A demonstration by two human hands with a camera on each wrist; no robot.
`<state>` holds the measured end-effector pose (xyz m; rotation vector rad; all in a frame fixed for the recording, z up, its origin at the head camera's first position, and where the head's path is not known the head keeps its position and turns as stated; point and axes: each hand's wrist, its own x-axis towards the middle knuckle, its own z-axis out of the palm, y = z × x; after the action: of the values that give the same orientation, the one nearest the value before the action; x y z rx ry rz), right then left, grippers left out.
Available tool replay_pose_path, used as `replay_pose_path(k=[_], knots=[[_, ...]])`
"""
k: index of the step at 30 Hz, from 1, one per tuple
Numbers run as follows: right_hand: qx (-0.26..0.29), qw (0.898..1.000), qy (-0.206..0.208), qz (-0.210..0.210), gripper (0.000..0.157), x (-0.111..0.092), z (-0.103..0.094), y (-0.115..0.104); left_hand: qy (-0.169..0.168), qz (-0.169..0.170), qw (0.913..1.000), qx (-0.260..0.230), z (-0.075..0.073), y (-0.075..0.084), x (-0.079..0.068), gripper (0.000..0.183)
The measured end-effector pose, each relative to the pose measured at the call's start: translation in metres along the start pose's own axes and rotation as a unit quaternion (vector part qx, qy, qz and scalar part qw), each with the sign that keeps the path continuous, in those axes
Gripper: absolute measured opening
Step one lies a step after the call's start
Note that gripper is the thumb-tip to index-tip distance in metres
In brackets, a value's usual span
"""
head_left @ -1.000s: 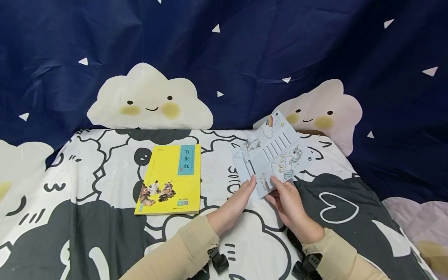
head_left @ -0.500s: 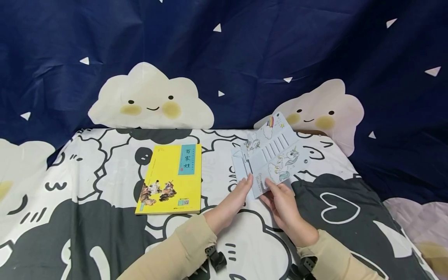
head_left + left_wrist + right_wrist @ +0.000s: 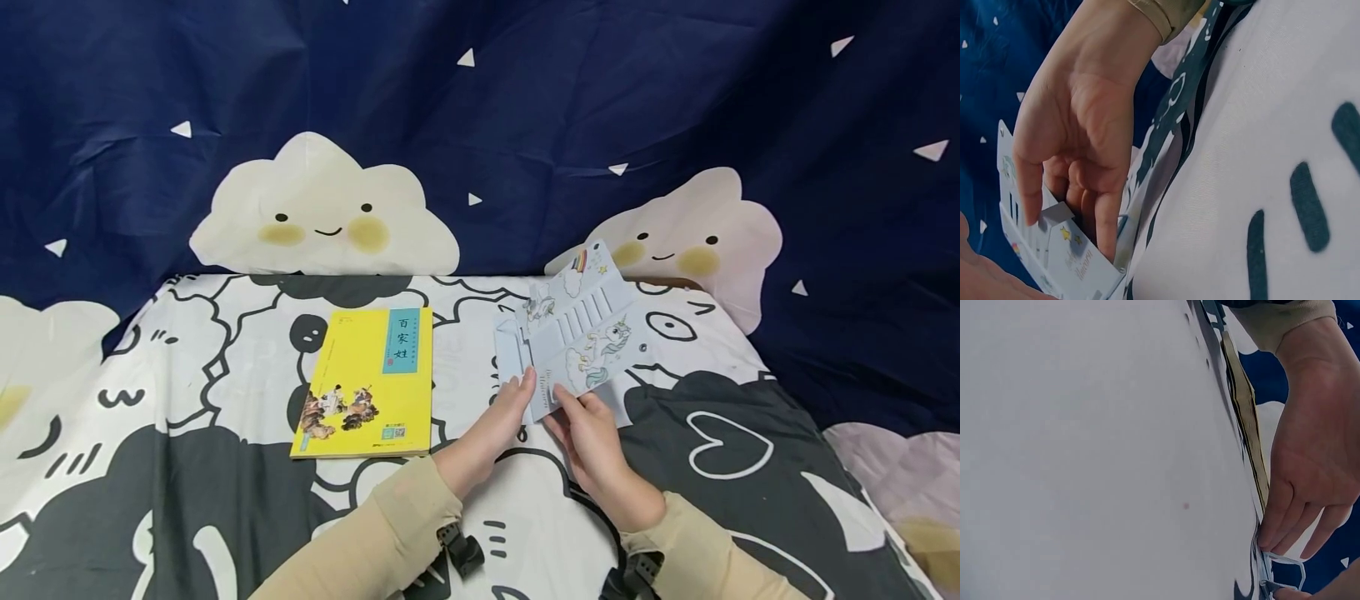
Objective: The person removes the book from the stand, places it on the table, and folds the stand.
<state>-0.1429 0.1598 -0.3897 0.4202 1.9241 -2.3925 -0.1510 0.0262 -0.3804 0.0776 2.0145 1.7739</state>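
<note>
A light-blue folding book stand [image 3: 581,333] with unicorn prints and a row of slots leans tilted between both hands, right of centre in the head view. My left hand [image 3: 487,429] holds its lower left edge, thumb on the front. In the left wrist view, fingers of the left hand [image 3: 1085,137] curl at the stand's corner [image 3: 1082,259]. Beside it, my right hand [image 3: 600,450] grips the bottom edge with the thumb on the front panel and the other fingers behind. The right wrist view has the right hand [image 3: 1316,437] over a thin loop [image 3: 1300,569] of the stand.
A yellow book [image 3: 367,383] with a blue title label lies flat left of the hands. Beneath everything spreads a black-and-white cartoon cloth [image 3: 225,500]. Behind hangs a dark blue curtain [image 3: 525,108] with clouds and triangles.
My right hand has slid left along the stand's lower edge, closer to the left hand. The stand and left hand have shifted slightly left. The yellow book stays in place.
</note>
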Motion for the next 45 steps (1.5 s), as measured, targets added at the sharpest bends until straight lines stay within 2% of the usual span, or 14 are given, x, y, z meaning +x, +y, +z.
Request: replay_pose_path(k=[5,10,13,18,21,28,33,37,42,45], knots=[[-0.007,1.0,-0.003,-0.002,0.04,-0.001,0.003,0.002,0.008,-0.002,1.0,-0.004,-0.001,-0.001,0.0,0.094],[-0.074,0.997,-0.006,-0.017,0.044,-0.004,0.0,-0.004,0.013,0.0,0.9999,-0.01,-0.002,-0.002,0.0,0.093],[-0.097,0.994,0.004,-0.057,0.045,-0.004,-0.003,-0.012,0.015,-0.002,0.9998,-0.009,-0.003,-0.003,-0.001,0.093],[-0.085,0.986,0.014,-0.142,0.046,-0.005,-0.007,-0.024,0.017,-0.004,0.9998,0.0,-0.005,-0.004,-0.003,0.092],[-0.074,0.982,0.008,-0.172,0.046,-0.006,-0.008,-0.03,0.023,0.004,0.9997,0.007,-0.007,-0.003,-0.004,0.09],[-0.073,0.974,-0.013,-0.213,0.045,-0.014,-0.005,-0.037,0.015,0.045,0.9989,0.006,-0.007,0.005,-0.005,0.087],[-0.086,0.964,-0.061,-0.245,0.053,-0.019,0.004,-0.034,0.005,0.087,0.9962,-0.003,-0.006,0.012,-0.006,0.08],[-0.099,0.957,-0.107,-0.25,0.064,-0.024,0.012,-0.03,-0.003,0.12,0.9927,-0.006,-0.006,0.02,-0.006,0.075],[-0.142,0.949,-0.135,-0.249,0.066,-0.031,0.021,-0.023,-0.019,0.145,0.9891,-0.018,-0.006,0.026,-0.006,0.07],[-0.199,0.933,-0.135,-0.266,0.066,-0.033,0.026,-0.016,-0.013,0.153,0.9877,-0.027,-0.007,0.029,-0.007,0.067]])
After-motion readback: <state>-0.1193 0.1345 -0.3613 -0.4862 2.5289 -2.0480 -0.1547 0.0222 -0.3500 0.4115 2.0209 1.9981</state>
